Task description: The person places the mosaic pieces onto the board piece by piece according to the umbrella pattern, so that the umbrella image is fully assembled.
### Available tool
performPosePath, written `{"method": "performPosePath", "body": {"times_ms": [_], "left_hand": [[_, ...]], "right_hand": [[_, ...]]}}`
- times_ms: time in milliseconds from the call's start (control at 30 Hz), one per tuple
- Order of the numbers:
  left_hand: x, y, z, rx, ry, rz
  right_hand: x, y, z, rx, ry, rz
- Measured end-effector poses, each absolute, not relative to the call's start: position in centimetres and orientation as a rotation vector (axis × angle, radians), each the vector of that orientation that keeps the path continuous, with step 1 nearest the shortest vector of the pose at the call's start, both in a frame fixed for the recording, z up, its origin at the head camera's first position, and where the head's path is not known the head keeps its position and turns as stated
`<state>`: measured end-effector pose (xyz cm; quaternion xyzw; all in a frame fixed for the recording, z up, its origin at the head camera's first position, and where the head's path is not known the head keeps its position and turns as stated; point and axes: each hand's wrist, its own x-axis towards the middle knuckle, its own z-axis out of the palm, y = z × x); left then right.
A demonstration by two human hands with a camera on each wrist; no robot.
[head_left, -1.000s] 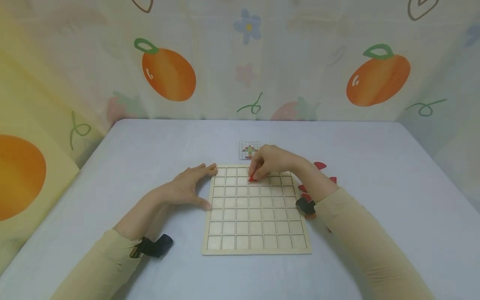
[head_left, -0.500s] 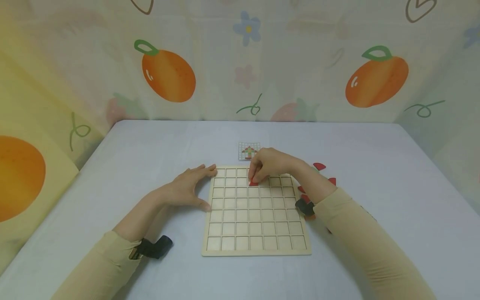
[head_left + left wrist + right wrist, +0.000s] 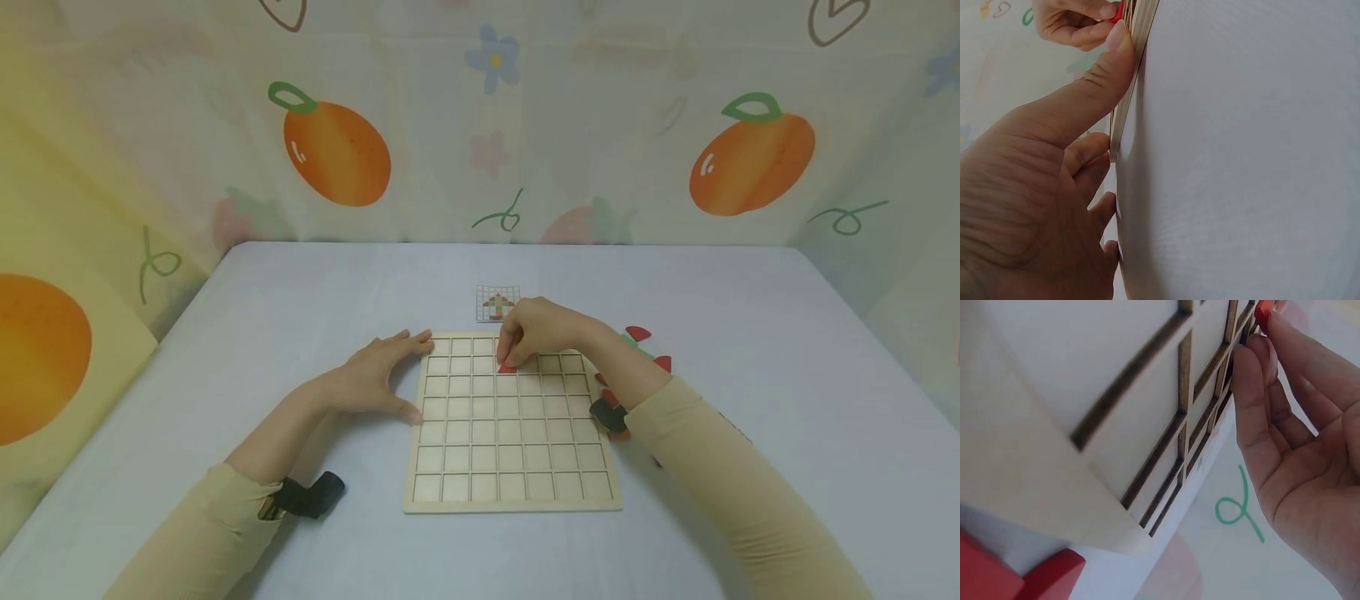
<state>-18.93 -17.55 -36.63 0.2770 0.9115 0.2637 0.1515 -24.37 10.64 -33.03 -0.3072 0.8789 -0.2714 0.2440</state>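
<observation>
A wooden board (image 3: 510, 457) with a raised grid of square cells lies on the white table. At its upper middle, my right hand (image 3: 546, 325) pinches a small red wooden block (image 3: 507, 368) between thumb and fingers. This red block (image 3: 1264, 311) shows at the top of the right wrist view, against the grid; fingers cover part of it. My left hand (image 3: 367, 377) rests at the board's left side, fingers spread, with the thumb on the edge near mid-height and the fingertips by the upper left corner. In the left wrist view the thumb (image 3: 1094, 87) touches the board's rim.
Behind the board lies a small card (image 3: 490, 303) printed with a coloured pattern on a grid. Right of the board, partly under the right forearm, are several loose pieces, among them a red quarter-round one (image 3: 637, 333), a red one (image 3: 663, 362) and an orange one (image 3: 619, 434).
The right hand has shifted slightly toward me, and the red block now sits flatter on the grid with more of its face showing. The left hand has stayed in place.
</observation>
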Motion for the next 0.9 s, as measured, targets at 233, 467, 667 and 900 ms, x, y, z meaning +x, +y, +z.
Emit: {"method": "performPosePath", "body": {"times_ms": [233,467,667,900], "left_hand": [[-19.0,-17.7,-36.8,0.800,2.614,0.760],[-19.0,-17.6,-36.7,0.806,2.616,0.757],[-19.0,-17.6,-36.7,0.806,2.617,0.757],[-18.9,-17.6,-36.6,0.801,2.613,0.762]], "right_hand": [[-24.4,10.7,-33.1,-0.832,2.405,-0.722],[-24.4,10.9,-32.9,-0.801,2.361,-0.754],[-24.6,11.8,-32.4,-0.780,2.344,-0.794],[-25.1,13.1,-31.7,-0.727,2.348,-0.834]]}}
